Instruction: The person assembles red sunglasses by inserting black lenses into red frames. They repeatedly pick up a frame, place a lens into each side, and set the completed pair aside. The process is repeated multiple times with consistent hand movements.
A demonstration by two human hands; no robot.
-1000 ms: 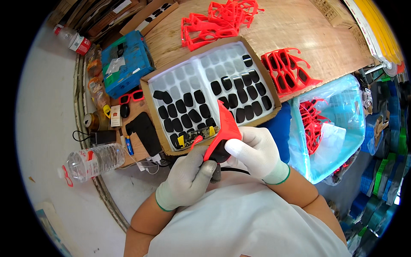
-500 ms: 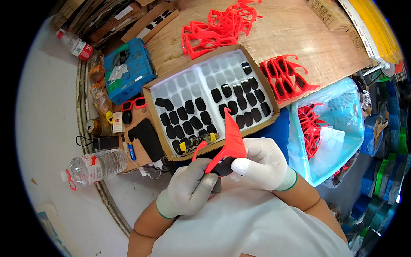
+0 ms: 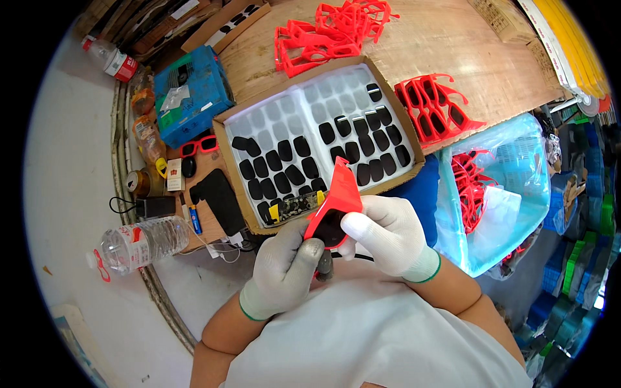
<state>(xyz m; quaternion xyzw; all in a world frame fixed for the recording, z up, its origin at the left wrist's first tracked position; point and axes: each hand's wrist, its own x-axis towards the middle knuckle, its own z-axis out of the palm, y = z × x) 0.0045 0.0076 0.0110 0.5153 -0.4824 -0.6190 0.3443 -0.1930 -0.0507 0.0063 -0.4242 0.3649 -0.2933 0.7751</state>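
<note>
Both my hands, in white gloves, hold a red sunglasses frame in front of my chest. My left hand grips its lower end between thumb and fingers; the glove's fingertips look grey with dirt. My right hand has its thumb against a dark lens that sits at the frame's opening. Whether the lens is fully seated I cannot tell. Just beyond my hands stands a cardboard tray lined with white moulded pockets, many holding dark lenses. A patterned strip with yellow ends lies on its near edge.
Red frames are heaped behind the tray. Red sunglasses with lenses stand to its right, above a blue basket lined with plastic. Leftward are a blue box, a black mouse and a large clear bottle.
The red frame has tilted and turned in my hands, showing more of the dark lens in its opening. My right hand has shifted slightly left and up, its thumb still on the lens.
</note>
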